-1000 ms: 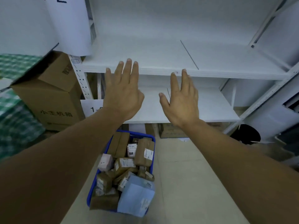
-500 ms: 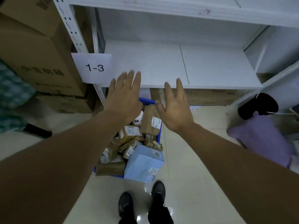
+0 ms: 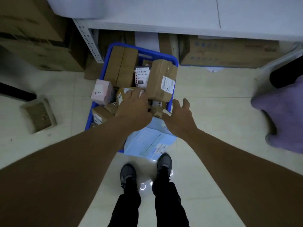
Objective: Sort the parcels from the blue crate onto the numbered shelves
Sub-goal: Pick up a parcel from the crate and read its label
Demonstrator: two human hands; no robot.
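Left hand (image 3: 134,108) and right hand (image 3: 180,117), spread and empty, are reaching into the heaped blue crate (image 3: 175,61) — a nudge may topple the leaning parcel (image 3: 162,81).

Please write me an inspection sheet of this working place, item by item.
Surface: pale tiled floor.
Job's things: blue crate on the floor, full of parcels; light blue parcel at its near end; white shelf above.
Clutter: cardboard cartons under the shelf; purple cloth at right.
Grips: left hand reaches over the parcels in the crate; right hand, spread above the crate's right rim, holds nothing.
Cables: nothing seen.
Surroundings: large carton at left.
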